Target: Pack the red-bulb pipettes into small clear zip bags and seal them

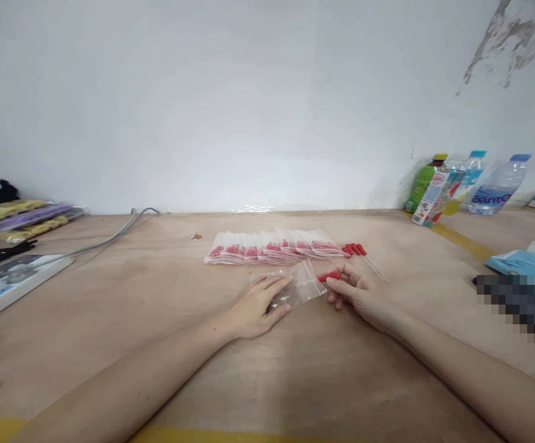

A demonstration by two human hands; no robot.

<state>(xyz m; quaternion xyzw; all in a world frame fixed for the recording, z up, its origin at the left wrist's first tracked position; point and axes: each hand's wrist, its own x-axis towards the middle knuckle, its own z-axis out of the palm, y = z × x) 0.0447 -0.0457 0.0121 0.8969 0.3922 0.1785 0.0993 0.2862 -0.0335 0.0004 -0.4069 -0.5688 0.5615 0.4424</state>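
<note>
A clear zip bag [301, 284] lies tilted at the middle of the table, its mouth towards the right. My left hand [262, 304] holds the bag down, fingers over its top and the thumb along its near edge. Between the thumb and fingers of my right hand [353, 289] is a red-headed stick [329, 277], its head at the bag's mouth. The rest of that stick is hard to make out. Just beyond the right hand lie several more red-headed sticks [354, 249] with thin clear shafts. Behind the bag, a row of filled zip bags [271, 246] overlaps, red showing inside.
A white power strip [22, 283] with a grey cable [105, 243] is on the left, near packaged yellow and purple items [31, 218]. Several bottles [493, 187] and a carton [431, 197] stand back right. A blue packet [526, 271] lies at the right edge.
</note>
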